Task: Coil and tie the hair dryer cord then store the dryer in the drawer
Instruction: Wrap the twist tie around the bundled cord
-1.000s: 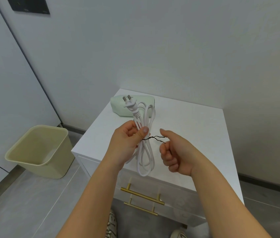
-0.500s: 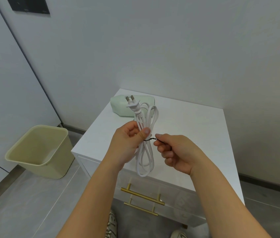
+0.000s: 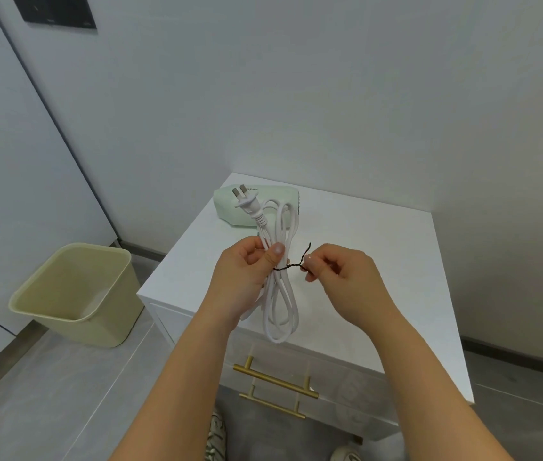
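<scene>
A pale green hair dryer lies at the back left of the white cabinet top. Its white cord is coiled into a long bundle, plug pointing up and away. My left hand grips the bundle at its middle, thumb pressed on the strands. A thin black twist tie wraps the bundle there, its twisted ends sticking out to the right. My right hand pinches those ends between thumb and fingers. The drawers below are closed, with gold handles.
A beige waste bin stands on the grey floor left of the cabinet. White walls close in behind and to the right. A dark panel hangs high on the wall. My shoes show below the drawers.
My right hand has rolled while pinching the tie, and the tie's ends now look more tightly twisted with one tip pointing up. The cord bundle and left hand shifted only slightly.
</scene>
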